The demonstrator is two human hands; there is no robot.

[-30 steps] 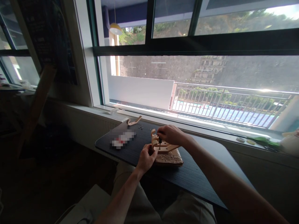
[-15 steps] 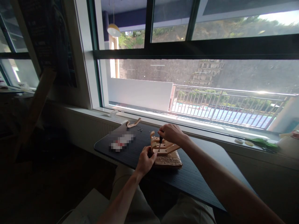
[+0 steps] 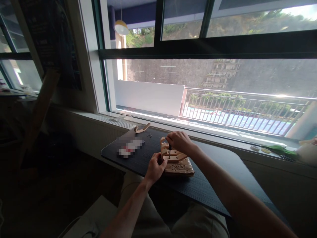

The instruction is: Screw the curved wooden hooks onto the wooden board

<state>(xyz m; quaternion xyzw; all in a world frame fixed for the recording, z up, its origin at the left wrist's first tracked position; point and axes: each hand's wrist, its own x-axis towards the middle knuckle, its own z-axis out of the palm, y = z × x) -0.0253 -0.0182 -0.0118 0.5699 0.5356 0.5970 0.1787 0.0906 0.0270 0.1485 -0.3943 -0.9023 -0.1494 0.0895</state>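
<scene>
Right hand (image 3: pixel 180 140) on screwdriver (image 3: pixel 169 152), board (image 3: pixel 179 169) near table edge (image 3: pixel 189 192), hook (image 3: pixel 141 131) apart

Left hand (image 3: pixel 156 167) low, half-curled, right hand (image 3: pixel 180 142) higher, tightly curled

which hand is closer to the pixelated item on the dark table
Left. The left hand is to the right of the pixelated item, nearer the person; the right hand is farther right, gripping the screwdriver.
</scene>
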